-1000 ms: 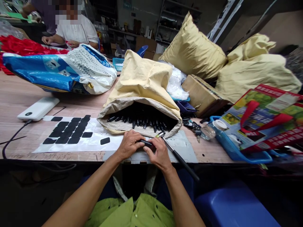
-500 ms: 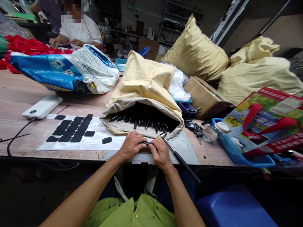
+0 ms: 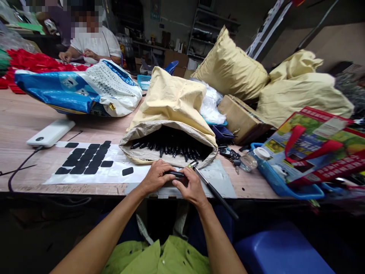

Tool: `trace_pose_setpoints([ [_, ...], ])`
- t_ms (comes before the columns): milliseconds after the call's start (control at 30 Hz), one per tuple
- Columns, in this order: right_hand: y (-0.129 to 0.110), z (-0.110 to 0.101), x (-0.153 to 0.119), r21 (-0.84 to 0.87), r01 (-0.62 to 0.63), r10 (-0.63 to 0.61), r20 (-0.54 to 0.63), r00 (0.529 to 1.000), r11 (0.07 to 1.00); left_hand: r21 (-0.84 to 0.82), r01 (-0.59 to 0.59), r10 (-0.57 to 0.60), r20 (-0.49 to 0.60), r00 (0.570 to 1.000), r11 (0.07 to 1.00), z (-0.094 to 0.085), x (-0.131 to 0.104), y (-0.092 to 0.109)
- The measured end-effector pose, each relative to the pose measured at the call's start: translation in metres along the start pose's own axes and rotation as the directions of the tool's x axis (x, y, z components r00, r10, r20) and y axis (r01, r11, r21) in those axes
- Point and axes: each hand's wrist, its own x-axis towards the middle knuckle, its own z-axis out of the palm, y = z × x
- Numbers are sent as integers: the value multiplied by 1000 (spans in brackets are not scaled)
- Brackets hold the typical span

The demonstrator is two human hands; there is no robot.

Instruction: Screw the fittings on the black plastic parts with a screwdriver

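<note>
A slim black pen-shaped piece (image 3: 176,174) lies level between my two hands, close to the table's front edge. My left hand (image 3: 157,176) is closed on its left end with thumb and fingers. At the other end, the fingers of my right hand (image 3: 194,186) hold it, with the thumb lowered away from it. Along my right hand runs a hammer-like tool (image 3: 213,190) with a small metal head and black grip; whether the hand also holds it is hidden. Just beyond both hands, a cloth sack (image 3: 173,95) gapes towards me, with many similar black pieces (image 3: 173,150) inside.
Black rounded patches (image 3: 85,160) lie on a white sheet at left, near a white power bank (image 3: 51,133). Keys (image 3: 235,160), a clear jar (image 3: 248,163) and a blue tray (image 3: 285,184) with a colourful bag (image 3: 316,148) stand right. A co-worker (image 3: 97,45) sits across the table.
My right thumb has moved down off the black piece, so more of the piece shows between my hands. The whole view has shifted slightly.
</note>
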Motion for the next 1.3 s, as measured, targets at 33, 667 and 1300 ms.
trace_pose_setpoints([
  [33, 0, 0, 0, 8, -7, 7, -2, 1000, 1000, -10, -1, 0, -12, 1000, 1000, 0, -1, 0],
  [667, 18, -2, -15, 619, 20, 241, -336, 911, 786, -84, 57, -54, 37, 998, 995, 21, -92, 49],
  [1300, 11, -4, -14, 514, -31, 181, -245, 952, 857, 185, 399, -366, -189, 911, 898, -11, -6, 50],
])
